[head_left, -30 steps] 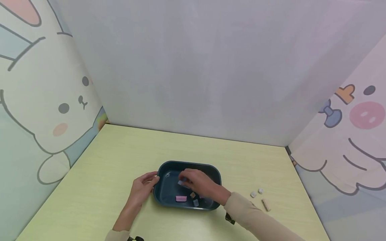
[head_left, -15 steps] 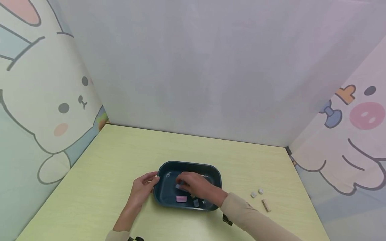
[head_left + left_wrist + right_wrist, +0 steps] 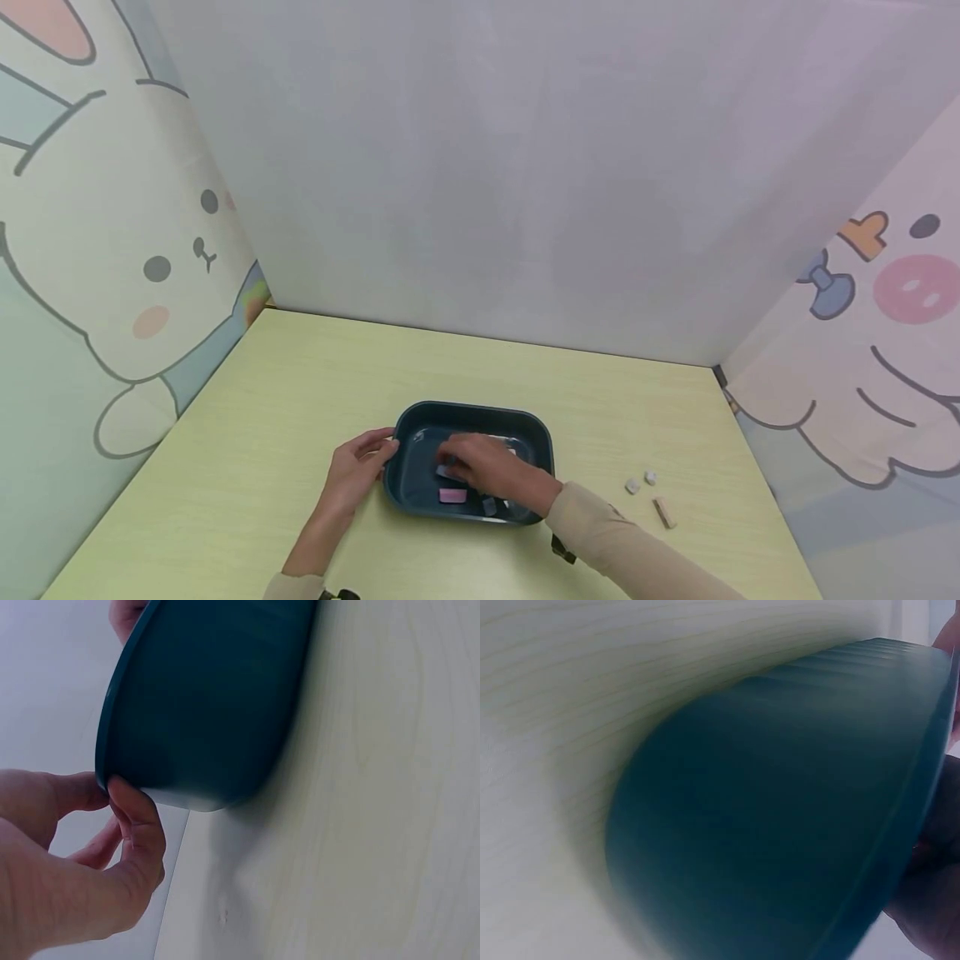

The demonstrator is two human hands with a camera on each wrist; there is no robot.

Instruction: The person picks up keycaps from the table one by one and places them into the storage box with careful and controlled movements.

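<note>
Plainly unlabelled dark teal tray (image 3: 537, 433). Left hand (image 3: 352, 471) pinching its left rim, fingertips (image 3: 127, 796) against the edge. Right hand (image 3: 483, 467) inside, pinching a small pale piece (image 3: 444, 471).

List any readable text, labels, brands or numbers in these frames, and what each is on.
No readable text in any view.
Dark teal tray: no label or brand visible.
Small pieces in the tray, such as the pink piece: too small to show any print.
Pieces on the table: too small to tell.
Wall panels: cartoon drawings only, no words.

Pale wood table (image 3: 300, 392); cartoon-animal walls (image 3: 112, 275)
</note>
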